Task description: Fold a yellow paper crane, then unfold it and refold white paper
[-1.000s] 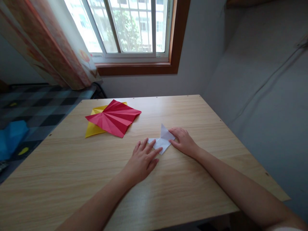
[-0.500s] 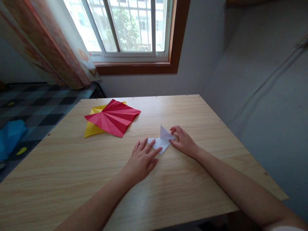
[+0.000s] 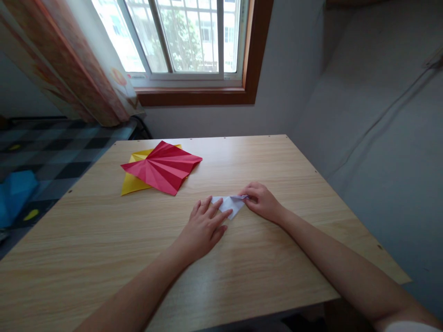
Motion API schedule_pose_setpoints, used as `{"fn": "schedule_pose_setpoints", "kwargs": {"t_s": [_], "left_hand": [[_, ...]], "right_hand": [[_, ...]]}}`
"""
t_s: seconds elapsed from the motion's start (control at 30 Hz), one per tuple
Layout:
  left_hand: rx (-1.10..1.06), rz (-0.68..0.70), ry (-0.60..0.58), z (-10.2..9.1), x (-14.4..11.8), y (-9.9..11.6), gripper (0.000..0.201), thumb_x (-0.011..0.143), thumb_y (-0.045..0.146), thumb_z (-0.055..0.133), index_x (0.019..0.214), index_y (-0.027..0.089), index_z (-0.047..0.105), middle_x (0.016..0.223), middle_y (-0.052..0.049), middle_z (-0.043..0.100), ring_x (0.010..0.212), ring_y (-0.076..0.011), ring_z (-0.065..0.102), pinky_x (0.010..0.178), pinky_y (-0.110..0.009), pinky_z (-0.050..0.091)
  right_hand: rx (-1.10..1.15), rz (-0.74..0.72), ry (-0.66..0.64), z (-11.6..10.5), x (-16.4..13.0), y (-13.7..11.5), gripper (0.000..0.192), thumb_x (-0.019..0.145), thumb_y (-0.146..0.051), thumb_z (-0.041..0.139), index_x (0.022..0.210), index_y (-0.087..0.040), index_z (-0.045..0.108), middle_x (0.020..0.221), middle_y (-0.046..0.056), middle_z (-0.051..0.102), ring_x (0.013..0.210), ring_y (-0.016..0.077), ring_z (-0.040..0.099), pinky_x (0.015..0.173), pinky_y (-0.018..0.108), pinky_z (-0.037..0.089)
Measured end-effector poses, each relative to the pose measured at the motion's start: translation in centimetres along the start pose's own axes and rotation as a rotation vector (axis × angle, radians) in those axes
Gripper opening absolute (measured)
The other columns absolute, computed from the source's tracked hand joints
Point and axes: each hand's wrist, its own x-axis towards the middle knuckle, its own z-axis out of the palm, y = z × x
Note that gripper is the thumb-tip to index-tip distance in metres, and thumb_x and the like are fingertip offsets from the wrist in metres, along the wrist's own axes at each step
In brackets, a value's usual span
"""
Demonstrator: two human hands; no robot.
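Note:
A small folded sheet of white paper lies on the wooden table in front of me. Flat across its left part rests my left hand, fingers spread, the tips pressing the paper down. My right hand is closed at the paper's right corner, pinching it between thumb and fingers. Along the far edge the paper's flap is folded low, and part of that edge is hidden by the right fingers.
A creased red paper lies over a yellow paper at the table's back left. Left of the wooden table, blue folded paper sits on a checked bedspread. A window and curtain are behind.
The white paper's upright pointed flap has come down toward the far edge. My right hand's fingers have closed on the right corner. My left hand has stayed in place.

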Motion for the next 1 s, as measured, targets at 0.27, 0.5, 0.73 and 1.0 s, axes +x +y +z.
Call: {"fn": "schedule_pose_setpoints", "kwargs": {"t_s": [0.27,0.5,0.73,1.0], "left_hand": [[0.092,0.052,0.015,-0.08,-0.02,0.4,0.044,0.098,0.027,0.043,0.14,0.025,0.053,0.149,-0.014,0.045,0.143,-0.0363,0.031,0.115,-0.062,0.026],[0.016,0.102,-0.011,-0.04,0.18,0.0,0.046,0.099,0.027,0.043,0.143,0.019,0.048,0.151,-0.017,0.043,0.144,-0.0309,0.034,0.116,-0.05,0.034],[-0.039,0.094,0.027,0.57,0.14,-0.32,0.053,0.098,0.029,0.044,0.149,0.012,0.036,0.151,-0.016,0.044,0.144,-0.0289,0.034,0.117,-0.05,0.033],[-0.013,0.106,0.015,0.41,0.07,-0.15,0.049,0.099,0.026,0.042,0.148,0.025,0.04,0.152,-0.016,0.041,0.144,-0.0313,0.034,0.114,-0.053,0.036]], "right_hand": [[-0.047,-0.082,-0.045,0.1,-0.36,0.21,0.031,0.089,-0.011,0.054,0.11,-0.023,0.073,0.105,0.006,0.07,0.1,0.0194,0.061,0.093,0.037,0.043],[-0.084,-0.129,-0.083,-0.29,-0.63,-0.29,0.039,0.084,-0.008,0.053,0.115,-0.022,0.071,0.113,0.007,0.069,0.107,0.021,0.058,0.099,0.04,0.039],[-0.088,-0.16,-0.104,-0.62,-0.53,-0.37,0.035,0.085,-0.014,0.056,0.115,-0.023,0.071,0.114,0.007,0.069,0.106,0.022,0.058,0.098,0.042,0.039],[-0.108,-0.185,-0.071,-0.16,-0.52,-0.1,0.026,0.088,-0.024,0.064,0.112,-0.026,0.073,0.11,0.007,0.069,0.103,0.0231,0.059,0.094,0.042,0.041]]}}
